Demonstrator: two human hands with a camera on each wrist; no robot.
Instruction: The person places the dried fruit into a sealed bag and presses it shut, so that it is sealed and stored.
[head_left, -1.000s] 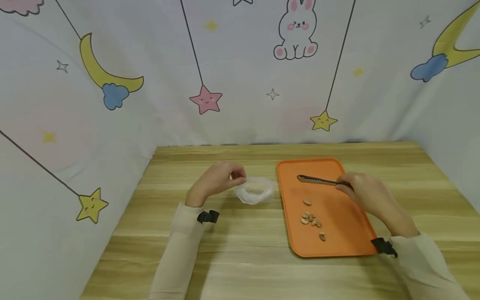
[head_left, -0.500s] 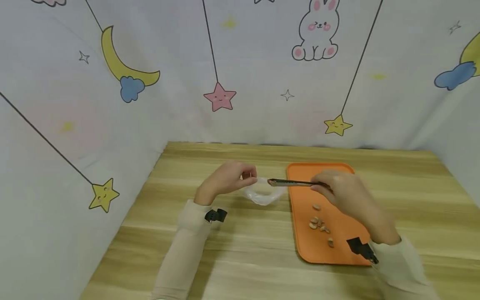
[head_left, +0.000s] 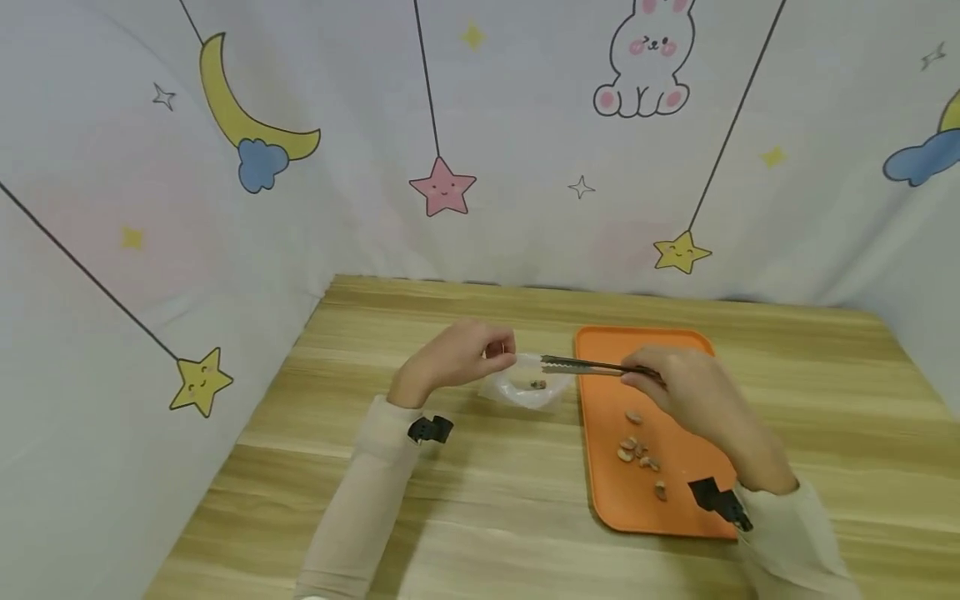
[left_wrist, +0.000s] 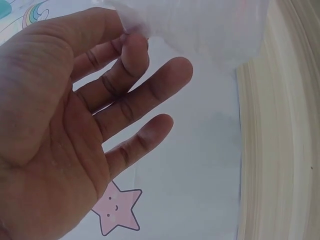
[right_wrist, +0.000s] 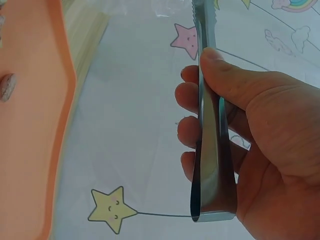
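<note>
One orange tray (head_left: pixel 618 504) on desk (head_left: pixel 487 517), six or seven nuts (head_left: pixel 626 455) on it, clump overlaps. Left of tray: one plastic bag (head_left: pixel 531 401), left hand (head_left: pixel 461 354) grip pinching it, one loose nut (head_left: pixel 537 385) in opening. Right hand (head_left: pixel 697 396) grip holds one tongs (head_left: pixel 596 367), crossing tray's left edge.

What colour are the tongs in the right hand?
Silvery grey; the tongs show best in the right wrist view.
</note>
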